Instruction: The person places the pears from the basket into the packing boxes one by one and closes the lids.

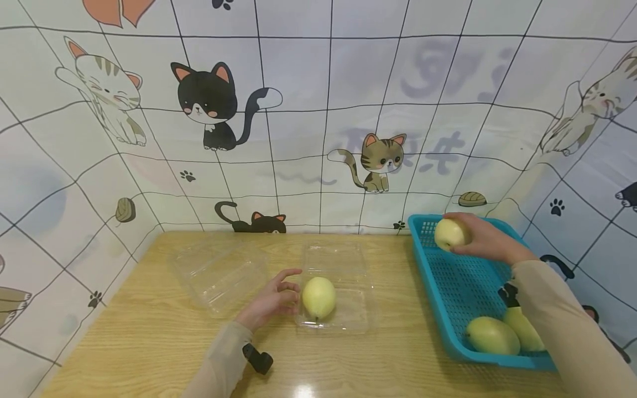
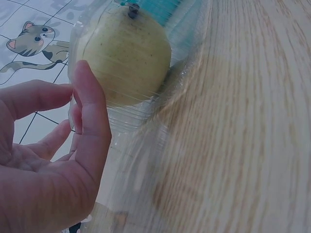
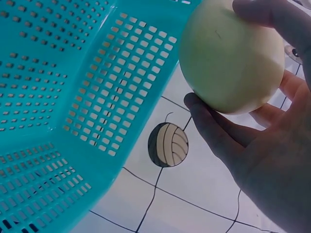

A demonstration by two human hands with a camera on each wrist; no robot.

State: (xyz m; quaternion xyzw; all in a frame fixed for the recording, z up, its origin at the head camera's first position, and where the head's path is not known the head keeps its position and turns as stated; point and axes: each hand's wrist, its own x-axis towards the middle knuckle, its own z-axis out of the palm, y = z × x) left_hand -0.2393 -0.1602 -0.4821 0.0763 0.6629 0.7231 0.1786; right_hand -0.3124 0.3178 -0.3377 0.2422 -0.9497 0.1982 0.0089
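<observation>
My right hand [image 1: 478, 237] grips a round, pale yellow pear [image 1: 452, 234] above the far end of the blue plastic basket [image 1: 433, 298]. In the right wrist view that pear [image 3: 231, 58] sits between thumb and fingers, beside the basket's perforated wall [image 3: 121, 82]. My left hand [image 1: 273, 298] is beside the left edge of a clear plastic clamshell box [image 1: 350, 309], its fingers loosely bent. Another pear [image 1: 319, 298] lies in the left half of that box. The left wrist view shows the fingertips at the clear wall, with the stemmed pear [image 2: 126, 53] behind it.
Two oblong yellow-green fruits, like mangoes, lie in the basket's near end; one mango-like fruit [image 1: 492, 335] shows fully, the other is partly behind the right sleeve. A second clear plastic box [image 1: 219, 276] stands on the wooden table [image 1: 134, 320] at left. Cat-print cloth [image 1: 298, 110] surrounds the table's back and sides.
</observation>
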